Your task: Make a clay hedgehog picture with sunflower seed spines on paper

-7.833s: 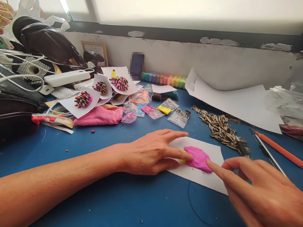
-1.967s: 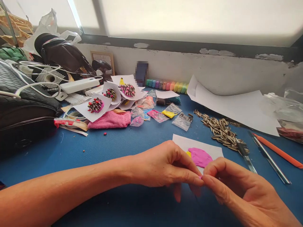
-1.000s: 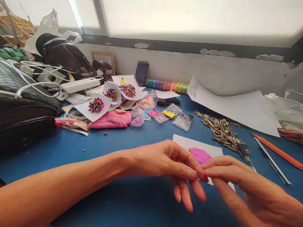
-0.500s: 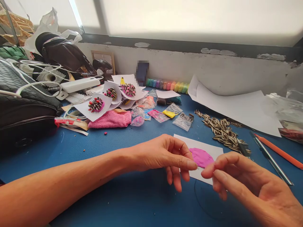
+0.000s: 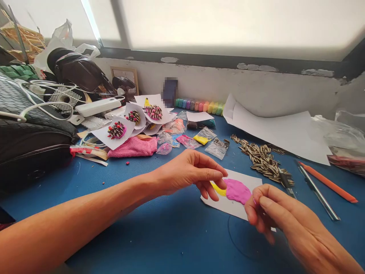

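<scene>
On a white paper card [image 5: 256, 182] lies a flattened piece of purple-pink modelling clay [image 5: 238, 191], with a curved yellow clay piece [image 5: 218, 190] at its left end. My left hand [image 5: 196, 173] hovers over the card's left side, its fingers loosely curved and apart, with nothing visible in them. At the clay's right edge is my right hand [image 5: 281, 213], thumb and forefinger pinched together. Whatever lies between those fingertips, if anything, is too small to make out. Striped sunflower seeds [image 5: 261, 156] are heaped behind the right hand.
An orange tool [image 5: 327, 182] and a metallic pen-like tool [image 5: 318, 192] lie at right. Clay packets [image 5: 202, 140] sit behind the card. Seed-covered clay figures [image 5: 116, 130] rest on papers near a pink cloth [image 5: 132, 146]. A black bag [image 5: 31, 140] stands left; white sheets [image 5: 279, 129] lie back right.
My left hand has moved back and left, uncovering the yellow clay. My right thumb and forefinger have closed together by the pink clay's edge. The view has shifted slightly.
</scene>
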